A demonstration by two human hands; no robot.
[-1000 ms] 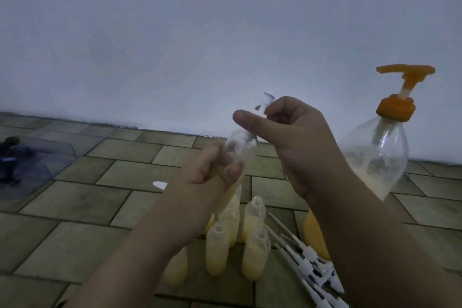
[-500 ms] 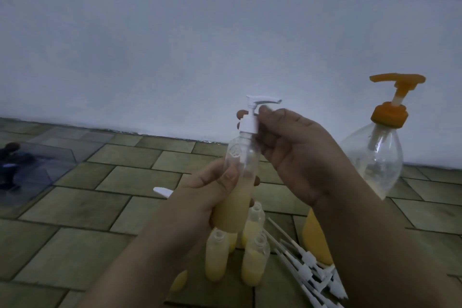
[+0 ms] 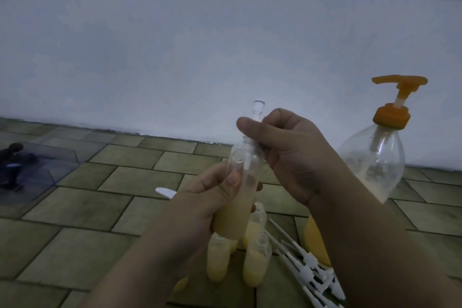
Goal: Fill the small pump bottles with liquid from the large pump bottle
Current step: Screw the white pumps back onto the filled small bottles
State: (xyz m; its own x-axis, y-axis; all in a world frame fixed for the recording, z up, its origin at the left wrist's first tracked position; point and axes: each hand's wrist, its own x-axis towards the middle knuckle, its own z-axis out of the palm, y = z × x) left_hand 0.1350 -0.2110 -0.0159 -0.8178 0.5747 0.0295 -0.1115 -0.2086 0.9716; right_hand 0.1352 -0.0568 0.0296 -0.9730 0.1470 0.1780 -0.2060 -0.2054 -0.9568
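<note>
L hand [image 3: 212,197] grips the small pump bottle [image 3: 240,190] mid-frame, clear plastic, lower half pale yellow liquid, tilted slightly toward 1 o'clock. R hand [image 3: 287,155] pinches its white pump top [image 3: 257,110] at the neck. Large pump bottle [image 3: 375,162] at 3 o'clock, orange pump, nearly drained. Uncapped filled bottles [image 3: 257,262] at 6 o'clock, loose pump tops [image 3: 307,260] beside. No readable labels

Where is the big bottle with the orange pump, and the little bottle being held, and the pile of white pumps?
big bottle [image 3: 375,157], head view, clear upper body
little bottle [image 3: 240,205], head view, yellow-filled lower body
white pumps [image 3: 310,261], head view, a collar in the pile
</note>
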